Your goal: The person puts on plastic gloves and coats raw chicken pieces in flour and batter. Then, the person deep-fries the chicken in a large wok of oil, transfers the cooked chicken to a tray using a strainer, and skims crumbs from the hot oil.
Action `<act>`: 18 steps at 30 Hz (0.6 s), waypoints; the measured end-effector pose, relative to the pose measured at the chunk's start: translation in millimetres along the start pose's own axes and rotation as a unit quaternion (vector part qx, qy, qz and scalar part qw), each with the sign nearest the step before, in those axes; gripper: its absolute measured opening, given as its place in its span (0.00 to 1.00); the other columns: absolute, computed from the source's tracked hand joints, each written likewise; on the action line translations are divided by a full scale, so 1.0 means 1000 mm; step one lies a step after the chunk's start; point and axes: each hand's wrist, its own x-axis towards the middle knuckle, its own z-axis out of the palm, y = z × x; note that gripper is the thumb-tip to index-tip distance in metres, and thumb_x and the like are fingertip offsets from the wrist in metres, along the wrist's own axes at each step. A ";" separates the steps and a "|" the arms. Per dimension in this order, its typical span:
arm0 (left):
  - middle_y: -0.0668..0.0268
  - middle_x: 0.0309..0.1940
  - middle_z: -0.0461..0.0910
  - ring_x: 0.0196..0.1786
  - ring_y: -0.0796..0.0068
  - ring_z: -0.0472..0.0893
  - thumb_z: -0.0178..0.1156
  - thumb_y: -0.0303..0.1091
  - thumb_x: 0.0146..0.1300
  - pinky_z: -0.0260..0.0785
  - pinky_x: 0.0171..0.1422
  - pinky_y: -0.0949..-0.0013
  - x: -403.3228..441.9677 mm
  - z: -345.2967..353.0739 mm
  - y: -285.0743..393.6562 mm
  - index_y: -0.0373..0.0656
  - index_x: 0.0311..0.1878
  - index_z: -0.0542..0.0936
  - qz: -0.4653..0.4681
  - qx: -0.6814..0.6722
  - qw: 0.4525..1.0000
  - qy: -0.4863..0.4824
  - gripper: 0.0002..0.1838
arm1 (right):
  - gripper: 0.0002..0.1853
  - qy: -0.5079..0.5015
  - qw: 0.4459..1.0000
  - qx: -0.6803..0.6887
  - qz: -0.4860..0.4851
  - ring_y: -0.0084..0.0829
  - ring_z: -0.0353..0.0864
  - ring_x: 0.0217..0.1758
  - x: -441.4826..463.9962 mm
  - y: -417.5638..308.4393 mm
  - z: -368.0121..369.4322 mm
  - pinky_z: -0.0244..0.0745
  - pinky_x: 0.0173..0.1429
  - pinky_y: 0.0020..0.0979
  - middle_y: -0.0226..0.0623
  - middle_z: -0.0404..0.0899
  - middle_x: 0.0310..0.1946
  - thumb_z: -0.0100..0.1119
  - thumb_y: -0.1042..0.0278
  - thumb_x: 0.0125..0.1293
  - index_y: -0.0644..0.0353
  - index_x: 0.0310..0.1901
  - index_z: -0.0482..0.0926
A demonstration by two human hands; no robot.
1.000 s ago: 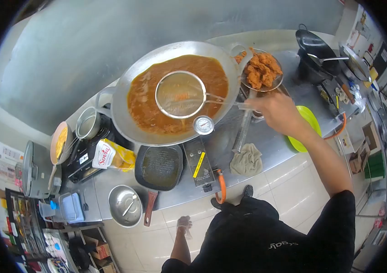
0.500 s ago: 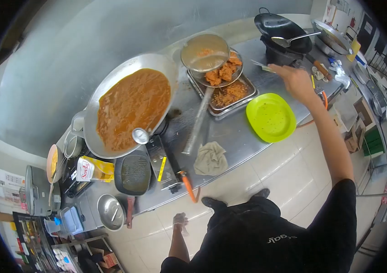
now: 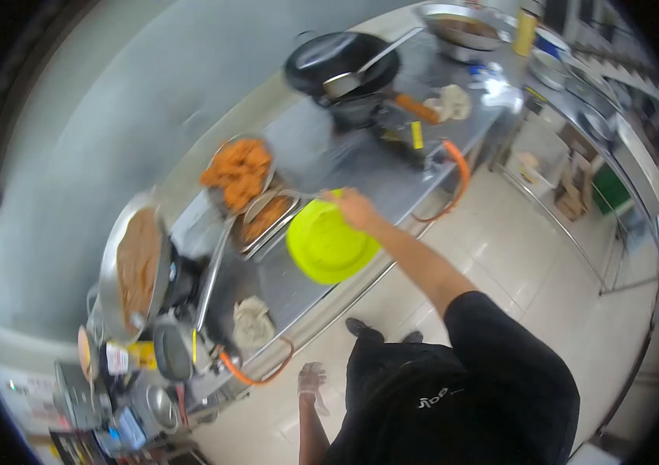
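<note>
My right hand (image 3: 356,209) is closed on the handle of a fine-mesh strainer (image 3: 263,203); motion blurs it. The strainer is tilted over a rectangular metal tray (image 3: 271,239) holding orange-brown fried crumbs. Just under the hand, and partly covered by it, lies a lime-green plate (image 3: 331,246); whether the fingers touch it I cannot tell. Beyond the tray, pieces of fried chicken (image 3: 238,172) fill a round skimmer whose long handle (image 3: 213,279) points toward me. Hanging low beside my body, my left hand (image 3: 312,378) wears a clear glove, its fingers loosely apart and holding nothing.
A big pan of brown oil (image 3: 139,263) stands at the left. Further right is a black wok (image 3: 337,62) with a metal spatula across it. A crumpled cloth (image 3: 253,322) lies near the counter's front edge, and orange hoses (image 3: 457,182) hang over that edge.
The view has swung right. The strainer has come down from above the chicken to the tray, and my right hand has moved to the green plate's far edge. My left hand still hangs low.
</note>
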 end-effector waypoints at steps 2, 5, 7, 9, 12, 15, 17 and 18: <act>0.63 0.32 0.79 0.27 0.73 0.77 0.52 0.37 0.62 0.70 0.29 0.71 0.017 0.061 0.034 0.42 0.45 0.73 0.046 0.080 0.995 -0.022 0.11 | 0.33 0.041 0.999 0.018 0.010 0.46 0.70 0.54 -0.004 0.013 -0.017 0.69 0.55 0.44 0.48 0.69 0.52 0.51 0.78 0.54 0.41 0.64 0.62; 0.63 0.30 0.79 0.26 0.76 0.77 0.53 0.43 0.63 0.69 0.28 0.73 0.043 0.163 0.085 0.45 0.44 0.75 0.090 0.161 0.979 -0.087 0.13 | 0.31 0.063 0.997 0.050 -0.017 0.45 0.70 0.52 -0.023 0.056 -0.060 0.70 0.52 0.45 0.45 0.69 0.50 0.51 0.75 0.55 0.42 0.62 0.63; 0.64 0.29 0.78 0.25 0.77 0.77 0.54 0.42 0.63 0.69 0.28 0.74 0.067 0.237 0.110 0.44 0.44 0.75 0.118 0.165 0.966 -0.160 0.13 | 0.29 0.049 0.997 0.048 -0.023 0.43 0.71 0.51 -0.046 0.099 -0.101 0.70 0.51 0.43 0.43 0.69 0.48 0.52 0.74 0.55 0.44 0.60 0.65; 0.65 0.30 0.78 0.25 0.77 0.76 0.55 0.41 0.63 0.69 0.28 0.74 0.091 0.315 0.135 0.44 0.44 0.75 0.156 0.198 0.940 -0.232 0.12 | 0.27 0.030 0.999 0.036 -0.017 0.42 0.72 0.48 -0.085 0.159 -0.141 0.71 0.51 0.40 0.42 0.70 0.44 0.55 0.74 0.53 0.47 0.58 0.68; 0.65 0.30 0.77 0.25 0.76 0.77 0.55 0.38 0.63 0.70 0.27 0.74 0.145 0.431 0.151 0.43 0.44 0.75 0.204 0.209 0.891 -0.347 0.11 | 0.22 0.003 0.985 0.025 0.168 0.43 0.72 0.54 -0.185 0.301 -0.172 0.70 0.55 0.41 0.41 0.73 0.48 0.54 0.72 0.57 0.49 0.55 0.71; 0.65 0.30 0.77 0.25 0.75 0.77 0.55 0.35 0.62 0.71 0.26 0.74 0.177 0.524 0.189 0.42 0.44 0.74 0.160 0.195 0.873 -0.418 0.10 | 0.20 0.051 0.869 -0.044 0.491 0.45 0.72 0.54 -0.373 0.410 -0.198 0.68 0.57 0.41 0.47 0.74 0.50 0.54 0.71 0.57 0.53 0.54 0.73; 0.67 0.29 0.76 0.25 0.77 0.77 0.54 0.35 0.63 0.72 0.26 0.75 0.186 0.592 0.216 0.42 0.43 0.74 0.120 0.202 0.864 -0.445 0.09 | 0.21 0.108 0.740 -0.112 0.654 0.48 0.72 0.53 -0.543 0.442 -0.180 0.68 0.57 0.41 0.50 0.74 0.50 0.54 0.69 0.55 0.58 0.52 0.73; 0.69 0.29 0.76 0.26 0.79 0.76 0.53 0.37 0.64 0.71 0.27 0.76 0.183 0.620 0.232 0.42 0.43 0.74 0.107 0.221 0.856 -0.455 0.10 | 0.21 0.094 0.702 -0.131 0.694 0.48 0.72 0.52 -0.629 0.440 -0.169 0.68 0.57 0.41 0.50 0.74 0.48 0.54 0.68 0.53 0.60 0.51 0.73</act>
